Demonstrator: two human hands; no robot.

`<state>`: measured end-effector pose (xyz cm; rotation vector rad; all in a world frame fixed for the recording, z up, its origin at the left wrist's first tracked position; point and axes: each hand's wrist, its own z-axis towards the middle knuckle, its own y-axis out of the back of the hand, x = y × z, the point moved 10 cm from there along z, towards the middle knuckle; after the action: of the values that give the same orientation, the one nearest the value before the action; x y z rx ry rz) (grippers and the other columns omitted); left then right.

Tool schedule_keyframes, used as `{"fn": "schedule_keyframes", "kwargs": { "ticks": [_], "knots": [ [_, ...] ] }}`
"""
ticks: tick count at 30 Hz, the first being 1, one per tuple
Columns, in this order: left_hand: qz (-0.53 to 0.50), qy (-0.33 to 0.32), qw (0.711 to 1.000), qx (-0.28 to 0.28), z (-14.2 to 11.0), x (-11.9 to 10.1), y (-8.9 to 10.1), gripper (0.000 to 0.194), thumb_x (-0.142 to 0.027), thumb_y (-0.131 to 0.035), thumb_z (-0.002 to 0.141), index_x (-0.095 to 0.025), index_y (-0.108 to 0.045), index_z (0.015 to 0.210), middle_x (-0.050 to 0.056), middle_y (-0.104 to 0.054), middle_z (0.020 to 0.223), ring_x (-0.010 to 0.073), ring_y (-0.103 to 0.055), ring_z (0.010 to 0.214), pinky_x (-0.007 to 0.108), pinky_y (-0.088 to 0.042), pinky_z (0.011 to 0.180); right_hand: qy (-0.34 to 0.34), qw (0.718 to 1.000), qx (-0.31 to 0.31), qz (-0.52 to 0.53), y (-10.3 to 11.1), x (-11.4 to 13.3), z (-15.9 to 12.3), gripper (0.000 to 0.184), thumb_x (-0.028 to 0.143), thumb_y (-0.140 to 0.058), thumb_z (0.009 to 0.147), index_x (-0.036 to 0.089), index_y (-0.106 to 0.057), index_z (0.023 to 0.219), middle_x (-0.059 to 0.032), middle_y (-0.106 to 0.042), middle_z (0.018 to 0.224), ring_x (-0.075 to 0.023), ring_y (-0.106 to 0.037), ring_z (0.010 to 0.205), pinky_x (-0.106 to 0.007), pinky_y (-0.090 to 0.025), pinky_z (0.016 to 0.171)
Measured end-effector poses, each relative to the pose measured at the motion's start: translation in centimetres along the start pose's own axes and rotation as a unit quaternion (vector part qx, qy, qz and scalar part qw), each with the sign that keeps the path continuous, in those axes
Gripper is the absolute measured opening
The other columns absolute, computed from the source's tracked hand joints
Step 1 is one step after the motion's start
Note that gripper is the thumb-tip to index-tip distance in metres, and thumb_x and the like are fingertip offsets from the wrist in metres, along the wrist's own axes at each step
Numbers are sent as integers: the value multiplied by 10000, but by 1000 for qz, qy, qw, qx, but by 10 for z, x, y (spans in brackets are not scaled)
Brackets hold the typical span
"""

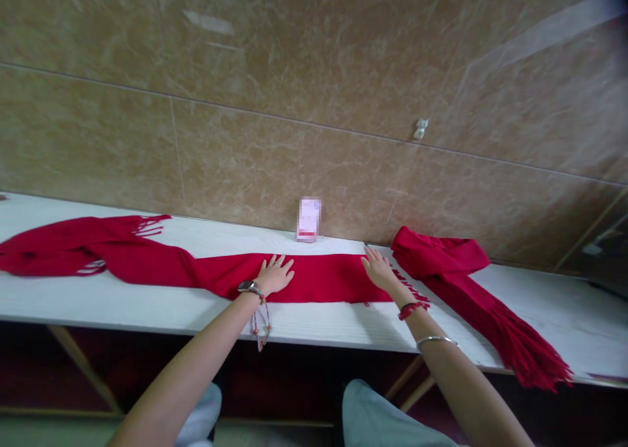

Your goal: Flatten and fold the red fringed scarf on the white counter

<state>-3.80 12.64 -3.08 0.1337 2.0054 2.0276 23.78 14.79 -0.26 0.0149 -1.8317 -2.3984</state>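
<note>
A long red scarf (324, 280) lies stretched along the white bench top. Its right part is flat and smooth, and its fringe shows by my right wrist; the left part is loosely bunched. My left hand (275, 275) rests on the scarf's middle, fingers spread. My right hand (377, 268) lies flat near the scarf's right end, fingers stretched out. Neither hand grips the cloth. Just right of my right hand is a second red scarf (471, 303), folded over itself, with its fringe hanging over the front edge.
The narrow white bench top (147, 303) runs along a brown marbled wall (294, 74). A phone (309, 219), blurred out, leans against the wall behind the scarf. A small white figure (420, 129) is on the wall. Below the front edge are dark open compartments and my knees.
</note>
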Motion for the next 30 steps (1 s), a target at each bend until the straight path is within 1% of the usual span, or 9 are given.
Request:
{"fn": "schedule_keyframes", "kwargs": {
  "ticks": [3,6,10,15,18,22,25,27,30],
  "knots": [
    [28,-13,998,-55,-4,11,28,502,-379,-363,869,-202,-360,1339,118,-197,1458,315,-145,1328,501,-203,1025,144,984,13,101,-2,92,-7,503,359,-233,919,93,-378,1321,-170,-276,1423,-258,-191,1327,-466,-249,1036],
    [44,20,993,-104,-12,44,57,453,-297,-373,863,-182,-417,1299,133,-320,1406,296,-270,1289,465,-279,998,255,955,36,150,-6,174,-24,513,412,-282,908,146,-356,1340,-150,-273,1429,-271,-191,1326,-514,-225,1032],
    [38,7,997,-67,-25,81,56,382,-241,-342,872,-138,-541,1182,122,-576,1173,195,-523,1084,293,-362,946,317,936,75,137,-19,228,-43,530,429,-296,905,162,-316,1362,-132,-257,1439,-275,-178,1328,-516,-232,1026],
    [39,11,999,-26,-41,109,33,412,-366,-375,873,-190,-506,1221,89,-514,1263,208,-464,1155,313,-339,960,338,929,100,110,-37,235,-51,497,391,-266,919,161,-333,1354,-121,-298,1424,-249,-231,1314,-498,-222,1035],
    [43,18,998,-38,-46,110,38,414,-354,-386,872,-207,-467,1251,95,-486,1280,230,-435,1174,351,-334,956,330,930,101,124,-35,232,-51,493,385,-278,917,159,-340,1350,-121,-309,1419,-252,-246,1308,-501,-215,1037],
    [43,-98,991,-86,-59,63,65,354,-279,-424,856,-180,-512,1185,95,-530,1151,194,-495,1055,290,-355,925,354,916,80,173,-6,233,-56,478,360,-411,877,136,-419,1299,-142,-427,1341,-237,-340,1260,-420,-288,1022],
    [40,-241,970,17,-81,10,53,262,-275,-528,786,-195,-580,1029,46,-557,1029,175,-524,952,249,-390,856,389,897,84,194,17,232,-64,380,308,-526,815,168,-550,1167,-109,-577,1171,-206,-510,1093,-341,-399,928],
    [52,-273,959,60,-92,-10,44,264,-202,-551,735,-187,-573,998,40,-559,999,177,-526,928,239,-403,815,396,894,103,182,23,229,-69,317,264,-555,787,185,-596,1092,-82,-625,1067,-188,-571,971,-310,-440,851],
    [87,-250,963,43,-92,-13,39,334,-52,-460,705,-181,-553,998,49,-561,990,183,-525,923,253,-405,786,405,892,126,156,21,227,-75,305,220,-567,768,172,-608,1066,-76,-637,1015,-176,-586,901,-277,-448,801]
  ]
}}
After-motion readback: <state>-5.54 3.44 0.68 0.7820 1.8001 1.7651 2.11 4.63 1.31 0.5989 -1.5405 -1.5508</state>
